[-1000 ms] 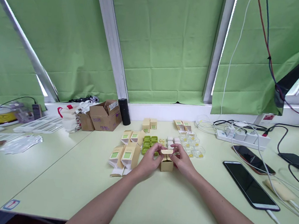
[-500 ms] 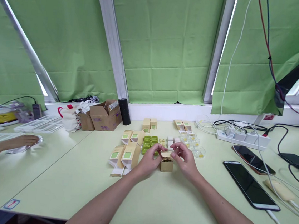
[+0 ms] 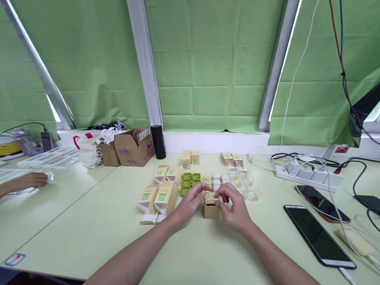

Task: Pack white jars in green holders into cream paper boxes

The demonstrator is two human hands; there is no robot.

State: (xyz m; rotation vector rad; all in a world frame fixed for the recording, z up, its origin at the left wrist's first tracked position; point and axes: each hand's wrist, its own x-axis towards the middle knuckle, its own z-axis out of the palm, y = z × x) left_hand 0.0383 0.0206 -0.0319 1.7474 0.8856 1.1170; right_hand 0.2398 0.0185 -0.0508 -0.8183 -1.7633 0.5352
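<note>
A small brown cardboard box [image 3: 211, 210] stands on the table between my hands, its top flap nearly down with a dark slit at the front. My left hand [image 3: 191, 203] is curled against the box's left side and rear top edge. My right hand [image 3: 232, 206] has bent fingers on the flap and the right side. Just beyond are green square cups [image 3: 186, 182], small yellow pieces [image 3: 205, 180], white blocks [image 3: 216, 180] and clear plastic cups [image 3: 253, 193]. To the left stand several open brown boxes [image 3: 166, 194] with green labels.
Two small boxes [image 3: 190, 157] stand farther back, and two open ones [image 3: 232, 160] at back right. Phones [image 3: 320, 235], a power strip [image 3: 309, 175] and cables lie right. A carton [image 3: 134, 147] and black cylinder [image 3: 158, 142] stand back left. Another person's hand [image 3: 31, 181] holds crumpled wrapping at left.
The flap on the small box has come down as my right fingers moved lower onto it. At left, the other person's hand has shifted slightly.
</note>
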